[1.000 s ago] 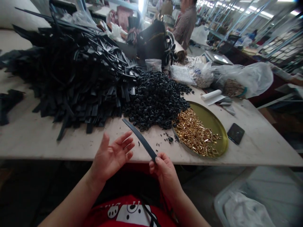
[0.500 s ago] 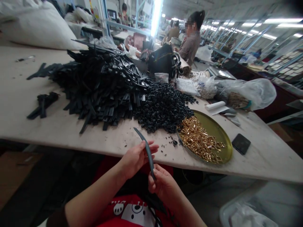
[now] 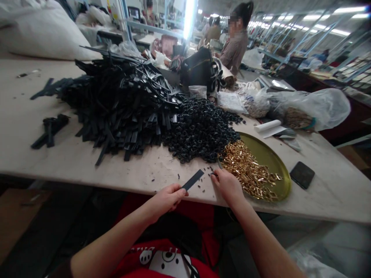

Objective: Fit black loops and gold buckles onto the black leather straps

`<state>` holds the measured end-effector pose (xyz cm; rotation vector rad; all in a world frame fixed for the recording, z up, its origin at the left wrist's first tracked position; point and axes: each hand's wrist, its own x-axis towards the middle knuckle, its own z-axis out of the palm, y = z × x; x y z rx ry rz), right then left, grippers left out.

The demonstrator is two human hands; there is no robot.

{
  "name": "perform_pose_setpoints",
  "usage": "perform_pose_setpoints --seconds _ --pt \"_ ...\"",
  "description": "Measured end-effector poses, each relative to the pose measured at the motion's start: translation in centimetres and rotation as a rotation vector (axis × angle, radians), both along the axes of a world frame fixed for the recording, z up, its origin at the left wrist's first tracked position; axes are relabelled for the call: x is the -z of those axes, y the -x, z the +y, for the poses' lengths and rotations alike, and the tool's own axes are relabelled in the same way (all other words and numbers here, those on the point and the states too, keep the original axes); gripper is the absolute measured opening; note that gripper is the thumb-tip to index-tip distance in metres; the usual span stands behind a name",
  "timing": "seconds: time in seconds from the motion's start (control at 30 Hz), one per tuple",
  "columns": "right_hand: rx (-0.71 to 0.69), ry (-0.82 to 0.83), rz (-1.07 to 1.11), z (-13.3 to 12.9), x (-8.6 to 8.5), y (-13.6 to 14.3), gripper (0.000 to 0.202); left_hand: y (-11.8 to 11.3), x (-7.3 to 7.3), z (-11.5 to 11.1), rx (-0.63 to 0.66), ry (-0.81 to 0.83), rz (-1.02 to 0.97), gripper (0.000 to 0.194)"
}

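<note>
A flat black strip [image 3: 193, 180] is pinched in my left hand [image 3: 171, 197], its free end pointing up and right over the table's front edge. My right hand [image 3: 228, 185] is at the left rim of the round gold tray [image 3: 282, 173], fingertips closed on a small dark piece [image 3: 213, 173], probably a loop. Gold-coloured metal buckles [image 3: 246, 166] lie in that tray. Behind my hands sits a heap of small black loops [image 3: 197, 131], and to its left a large pile of black strips [image 3: 121, 112].
A black phone [image 3: 302, 175] lies right of the tray. Plastic bags [image 3: 330, 108], a white paper roll [image 3: 268, 125] and a black bag [image 3: 197, 71] are farther back. A white sack [image 3: 43, 34] rests back left. A person [image 3: 236, 42] is beyond the table.
My right hand has let go of the strip and moved right and up to the tray's edge. The strip, now in my left hand alone, has turned to point up and right.
</note>
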<state>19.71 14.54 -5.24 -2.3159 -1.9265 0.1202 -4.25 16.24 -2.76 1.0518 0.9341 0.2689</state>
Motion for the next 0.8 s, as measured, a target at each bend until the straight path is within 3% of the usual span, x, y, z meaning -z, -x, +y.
perform_pose_setpoints --seconds 0.07,0.17,0.27,0.4,0.57,0.67,0.8 --pt "0.004 -0.064 0.177 -0.2 0.2 0.5 0.013 -0.1 0.0 0.2 0.022 0.035 0.010 0.025" --pt "0.088 -0.140 0.740 -0.8 0.1 1.5 0.016 -0.4 -0.3 0.6 0.032 0.063 0.039 0.021" --pt "0.184 -0.092 1.320 -0.8 0.0 3.2 0.023 -0.7 -0.5 1.0 0.040 0.085 0.043 0.017" --pt "0.368 -0.099 1.809 -0.2 0.2 5.3 0.027 -0.8 -0.2 1.2 0.049 0.142 0.042 0.015" --pt "0.573 -0.060 2.048 0.1 0.0 6.1 0.025 -0.7 0.3 0.9 0.064 0.171 0.068 0.015" --pt "0.583 -0.050 2.100 -0.3 -0.5 6.3 0.024 -0.6 0.3 0.7 0.083 0.114 0.051 0.020" --pt "0.554 -0.055 2.103 -0.9 -0.8 6.8 0.024 -0.2 0.4 0.6 0.104 -0.087 0.094 0.027"
